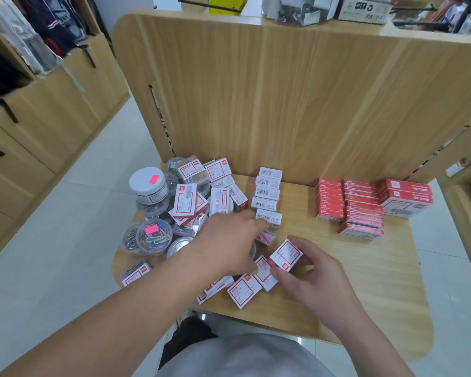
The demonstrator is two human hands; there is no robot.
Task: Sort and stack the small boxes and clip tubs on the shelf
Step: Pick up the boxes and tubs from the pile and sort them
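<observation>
One view only, head camera. Wooden shelf [337, 281], pale grain, rounded corners, upright back panel of the same wood.

Left side: loose heap of small white boxes [196, 197] with red borders, cardboard, lying at all angles. Mixed in are round clear plastic tubs: one tall tub with a white lid [148, 183] and pink sticker, one low tub of coloured paper clips [154, 235], also pink-stickered.

Centre: row of white boxes [267, 197], barcode side up, running from the back panel toward the front. Right: red boxes [348, 205] in neat stacks, with a bigger red-and-white carton [407, 200] touching them on the far right.

Front edge: a few white boxes lie flat [242, 292].

Left hand [229, 240]: reaches across, fingers loosely curled, fingertips at the nearest box of the barcode row [269, 217]. Cannot tell whether it actually grips it.

Right hand [310, 273]: pinches one small white box [286, 255], red-bordered label up, tilted, between thumb and fingers, just above the flat boxes at the front.
</observation>
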